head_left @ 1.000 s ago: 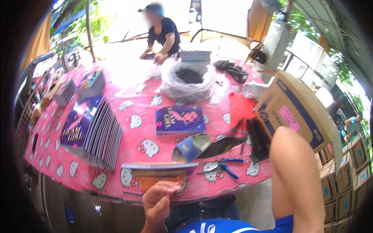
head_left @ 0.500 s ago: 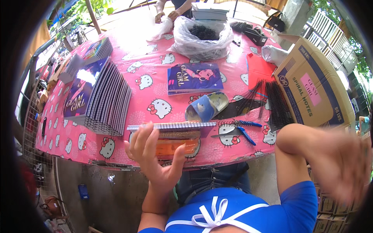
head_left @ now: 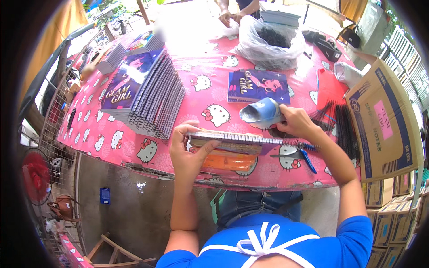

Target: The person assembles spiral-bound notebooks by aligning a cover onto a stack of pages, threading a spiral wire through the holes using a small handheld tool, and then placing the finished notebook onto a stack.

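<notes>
Spiral-bound notebook stack (head_left: 234,142) sits at the near edge of the counter (head_left: 201,96), binding side up, resting on an orange block (head_left: 228,161) that I cannot identify further. My left hand (head_left: 187,154) wraps the stack's left end, grip closed on it, thumb lying along the front face, fingers over the top. My right hand (head_left: 297,121) is at the stack's right end, just behind it; grip closed around a blue slipper (head_left: 261,111), held toe-left just above the stack.

Just right of the stack: blue-handled pliers (head_left: 304,156) flat on the counter. Beyond my right hand, a spread of black binding coils (head_left: 342,123) lying over a red sheet (head_left: 328,87). Behind the slipper, a single purple-covered notebook (head_left: 259,86) lies flat.

Left of centre, a large fanned row of finished notebooks (head_left: 154,98), spirals facing me. Far side: clear plastic bag (head_left: 268,42) holding dark coils, and another person's hands (head_left: 228,18) at the counter's far edge.

Counter cover is pink with a white cartoon-cat print. Open cardboard carton (head_left: 384,120) stands at my right, touching the counter's edge. Red fan (head_left: 35,176) on the floor at left.
</notes>
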A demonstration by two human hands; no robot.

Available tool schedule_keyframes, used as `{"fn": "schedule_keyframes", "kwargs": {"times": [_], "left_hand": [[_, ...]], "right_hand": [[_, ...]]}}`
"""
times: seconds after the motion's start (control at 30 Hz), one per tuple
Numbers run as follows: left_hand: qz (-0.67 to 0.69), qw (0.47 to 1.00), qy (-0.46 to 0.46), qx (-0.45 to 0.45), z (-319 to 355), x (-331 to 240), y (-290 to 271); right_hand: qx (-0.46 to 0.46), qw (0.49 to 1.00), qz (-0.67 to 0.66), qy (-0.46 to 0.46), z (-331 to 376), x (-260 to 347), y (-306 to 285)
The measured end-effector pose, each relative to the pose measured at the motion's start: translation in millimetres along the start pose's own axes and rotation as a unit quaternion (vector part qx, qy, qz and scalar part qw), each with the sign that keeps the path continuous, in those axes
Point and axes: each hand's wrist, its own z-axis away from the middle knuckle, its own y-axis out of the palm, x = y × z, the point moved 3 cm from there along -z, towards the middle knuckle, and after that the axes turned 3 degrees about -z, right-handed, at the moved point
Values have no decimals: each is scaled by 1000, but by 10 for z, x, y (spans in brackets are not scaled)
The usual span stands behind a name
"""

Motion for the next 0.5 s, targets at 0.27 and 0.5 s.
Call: {"fn": "schedule_keyframes", "kwargs": {"times": [0.27,0.5], "left_hand": [[-4,998,55,16,-60,-75,9],[223,974,-29,-24,-63,64,-58]], "right_hand": [[21,930,-308,-198,-468,816,-263],[-14,911,-385,-149,-568,1028,-266]]}}
